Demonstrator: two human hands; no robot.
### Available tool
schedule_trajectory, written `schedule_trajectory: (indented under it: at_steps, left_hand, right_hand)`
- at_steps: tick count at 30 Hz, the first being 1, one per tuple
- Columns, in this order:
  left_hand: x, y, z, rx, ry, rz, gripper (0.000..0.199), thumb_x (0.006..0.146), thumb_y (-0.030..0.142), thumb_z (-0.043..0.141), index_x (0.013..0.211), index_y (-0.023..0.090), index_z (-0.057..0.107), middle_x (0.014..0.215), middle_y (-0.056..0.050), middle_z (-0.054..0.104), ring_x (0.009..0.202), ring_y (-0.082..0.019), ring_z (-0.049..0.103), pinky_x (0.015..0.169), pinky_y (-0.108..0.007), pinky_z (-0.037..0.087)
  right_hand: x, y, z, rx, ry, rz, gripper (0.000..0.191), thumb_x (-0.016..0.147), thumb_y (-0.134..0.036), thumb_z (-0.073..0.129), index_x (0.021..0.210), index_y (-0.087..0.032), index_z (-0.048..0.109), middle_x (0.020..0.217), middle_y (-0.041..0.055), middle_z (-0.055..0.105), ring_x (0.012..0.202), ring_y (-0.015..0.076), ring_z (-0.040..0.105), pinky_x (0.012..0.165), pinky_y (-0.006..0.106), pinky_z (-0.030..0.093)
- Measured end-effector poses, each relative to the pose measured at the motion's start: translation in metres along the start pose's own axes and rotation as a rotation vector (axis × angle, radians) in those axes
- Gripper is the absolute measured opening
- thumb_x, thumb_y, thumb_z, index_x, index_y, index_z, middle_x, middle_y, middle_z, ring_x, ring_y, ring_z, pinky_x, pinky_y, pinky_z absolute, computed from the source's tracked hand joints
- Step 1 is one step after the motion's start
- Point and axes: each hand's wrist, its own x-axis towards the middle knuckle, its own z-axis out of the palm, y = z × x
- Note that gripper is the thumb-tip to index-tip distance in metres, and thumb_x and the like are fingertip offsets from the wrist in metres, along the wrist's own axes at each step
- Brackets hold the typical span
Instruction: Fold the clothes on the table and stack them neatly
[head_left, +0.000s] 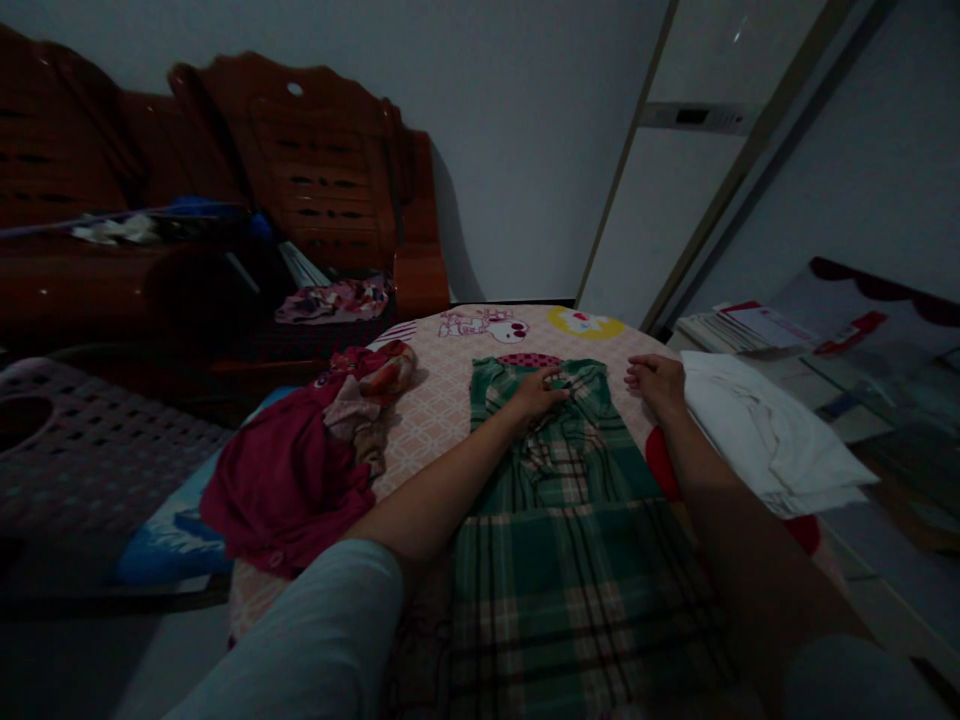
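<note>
A green plaid garment (570,560) is laid on the tablecloth (435,395), bunched toward the garment's far end. The left hand (540,396) is rested there, partly open; whether fabric is pinched cannot be told. The right hand (658,385), half open and seemingly empty, is held alongside. Creases are judged best smoothed outward.

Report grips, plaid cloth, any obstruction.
Left grip on plaid cloth; right grip beside it, apart. Plaid cloth rumpled near left grip. Magenta pile left, white cloth right, neither on it.
</note>
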Motion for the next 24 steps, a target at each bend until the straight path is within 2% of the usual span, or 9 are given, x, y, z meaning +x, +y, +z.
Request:
schedule_trajectory:
  at_steps: [2, 6, 9, 12, 15, 17, 19, 22, 24]
  left_hand:
    - [0.002, 0.004, -0.001, 0.067, 0.006, 0.024, 0.045, 0.072, 0.005, 0.069, 0.116, 0.011, 0.068, 0.072, 0.001, 0.064, 0.063, -0.009, 0.057, 0.065, -0.022, 0.050]
    - [0.000, 0.019, -0.021, 0.140, -0.125, -0.006, 0.034, 0.070, -0.002, 0.056, 0.098, 0.012, 0.070, 0.075, 0.000, 0.067, 0.061, -0.009, 0.058, 0.059, -0.019, 0.050]
    - [-0.004, 0.027, -0.041, 0.215, -0.274, -0.108, 0.019, 0.070, 0.004, 0.060, 0.085, 0.013, 0.068, 0.072, 0.001, 0.066, 0.062, -0.010, 0.060, 0.059, -0.020, 0.052]
    - [-0.007, 0.028, -0.052, 0.248, -0.420, -0.162, 0.006, 0.075, 0.020, 0.068, 0.076, 0.014, 0.066, 0.073, 0.001, 0.067, 0.069, -0.012, 0.062, 0.061, -0.020, 0.053]
    - [-0.005, 0.023, -0.051, 0.328, -0.375, -0.114, 0.030, 0.081, 0.043, 0.067, 0.070, 0.014, 0.067, 0.068, -0.001, 0.065, 0.066, -0.012, 0.061, 0.057, -0.018, 0.050]
    - [-0.003, 0.018, -0.048, 0.422, -0.295, -0.078, 0.035, 0.079, 0.046, 0.069, 0.064, 0.014, 0.064, 0.058, 0.001, 0.059, 0.058, -0.011, 0.056, 0.051, -0.018, 0.046]
    - [-0.001, 0.015, -0.046, 0.452, -0.258, -0.055, 0.028, 0.075, 0.034, 0.074, 0.062, 0.014, 0.060, 0.055, 0.003, 0.056, 0.054, -0.010, 0.053, 0.049, -0.018, 0.044]
    - [-0.002, 0.016, -0.045, 0.360, -0.259, -0.051, 0.009, 0.071, 0.012, 0.070, 0.072, 0.013, 0.061, 0.063, 0.003, 0.060, 0.056, -0.009, 0.054, 0.051, -0.018, 0.046]
    - [-0.004, 0.020, -0.045, 0.323, -0.255, -0.046, 0.012, 0.072, 0.007, 0.065, 0.082, 0.013, 0.063, 0.067, 0.003, 0.061, 0.058, -0.009, 0.055, 0.053, -0.019, 0.049]
  right_hand:
    - [-0.001, 0.016, -0.005, -0.034, -0.030, 0.040, 0.023, 0.068, -0.017, 0.056, 0.084, -0.013, 0.071, 0.063, 0.0025, 0.068, 0.052, 0.0134, 0.064, 0.048, 0.022, 0.052]
    - [-0.005, 0.030, 0.000, -0.121, -0.129, 0.008, 0.030, 0.071, -0.018, 0.053, 0.092, -0.011, 0.072, 0.064, 0.0040, 0.069, 0.054, 0.0150, 0.065, 0.052, 0.025, 0.054]
    - [-0.003, 0.025, 0.005, -0.270, -0.201, -0.129, 0.038, 0.076, -0.020, 0.049, 0.104, -0.011, 0.073, 0.076, 0.0078, 0.074, 0.063, 0.0174, 0.068, 0.064, 0.031, 0.057]
    - [-0.001, 0.013, 0.012, -0.460, -0.265, -0.288, 0.041, 0.081, -0.018, 0.046, 0.112, -0.012, 0.072, 0.090, 0.0106, 0.076, 0.077, 0.0201, 0.071, 0.078, 0.035, 0.056]
    - [-0.001, 0.001, 0.021, -0.670, -0.281, -0.394, 0.045, 0.084, -0.014, 0.044, 0.121, -0.015, 0.069, 0.105, 0.0110, 0.076, 0.095, 0.0227, 0.070, 0.088, 0.036, 0.052]
    - [-0.001, -0.006, 0.028, -0.810, -0.298, -0.424, 0.046, 0.087, -0.014, 0.043, 0.126, -0.021, 0.068, 0.114, 0.0094, 0.074, 0.104, 0.0238, 0.068, 0.091, 0.035, 0.050]
    - [0.001, -0.011, 0.034, -0.917, -0.361, -0.450, 0.046, 0.089, -0.014, 0.044, 0.127, -0.026, 0.067, 0.120, 0.0077, 0.072, 0.109, 0.0245, 0.066, 0.092, 0.035, 0.049]
    - [0.007, -0.014, 0.041, -1.006, -0.465, -0.501, 0.042, 0.089, -0.014, 0.048, 0.123, -0.026, 0.069, 0.120, 0.0088, 0.072, 0.111, 0.0252, 0.064, 0.092, 0.034, 0.048]
    - [0.012, -0.015, 0.044, -1.049, -0.482, -0.501, 0.036, 0.091, -0.016, 0.047, 0.118, -0.022, 0.070, 0.115, 0.0121, 0.072, 0.108, 0.0267, 0.065, 0.088, 0.035, 0.048]
